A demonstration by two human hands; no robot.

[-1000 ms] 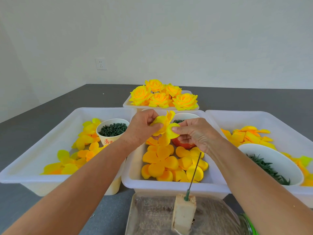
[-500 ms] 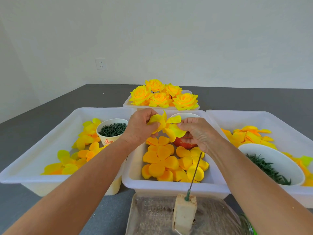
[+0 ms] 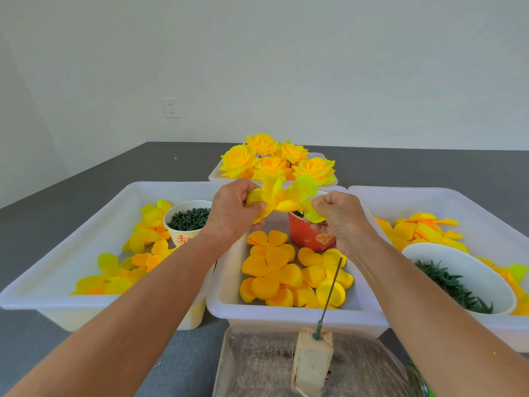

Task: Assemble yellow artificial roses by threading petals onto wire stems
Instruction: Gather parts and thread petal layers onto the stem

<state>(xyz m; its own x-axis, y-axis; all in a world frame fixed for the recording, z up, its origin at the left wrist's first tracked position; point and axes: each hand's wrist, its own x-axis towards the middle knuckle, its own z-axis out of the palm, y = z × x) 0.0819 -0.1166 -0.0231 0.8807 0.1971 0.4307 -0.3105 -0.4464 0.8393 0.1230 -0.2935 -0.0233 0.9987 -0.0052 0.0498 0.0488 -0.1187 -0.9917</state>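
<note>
A white wall socket (image 3: 171,108) sits on the far wall, left of centre, above the dark grey worktop (image 3: 86,179). A green-edged object (image 3: 426,389) shows at the near right bottom edge; what it is cannot be told.

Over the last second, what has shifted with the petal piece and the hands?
Both hands lifted the petal piece slightly and spread it wider: the left hand pinches its left lobe, the right hand its right. The wire stem in its block and the trays' contents stayed put.
</note>
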